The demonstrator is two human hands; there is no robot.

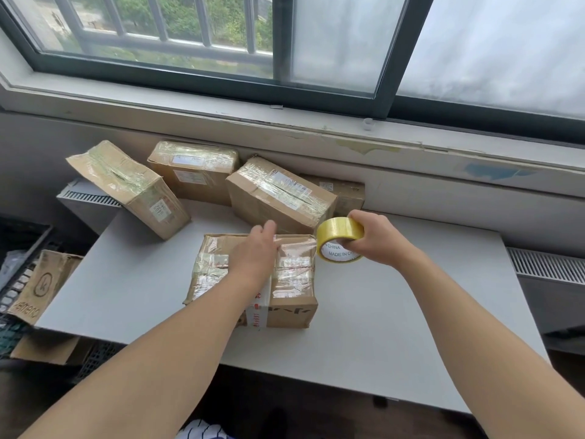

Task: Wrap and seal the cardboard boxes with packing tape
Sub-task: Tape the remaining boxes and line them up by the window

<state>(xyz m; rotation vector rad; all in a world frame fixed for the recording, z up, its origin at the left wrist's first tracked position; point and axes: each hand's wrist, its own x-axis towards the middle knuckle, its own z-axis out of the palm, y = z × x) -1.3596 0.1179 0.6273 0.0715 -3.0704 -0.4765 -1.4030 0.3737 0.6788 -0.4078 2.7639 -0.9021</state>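
A taped cardboard box lies flat near the middle of the grey table. My left hand rests flat on its top, fingers reaching the far edge where a clear strip of tape runs toward the roll. My right hand grips a yellow roll of packing tape just off the box's far right corner. Behind stand several more taped boxes: one tilted at left, one at the back, one in the middle, and one partly hidden by it.
A window sill and wall run along the back of the table. At left, off the table edge, a printed cardboard box sits over dark crates. A radiator grille lies at right. The table's right half is bare.
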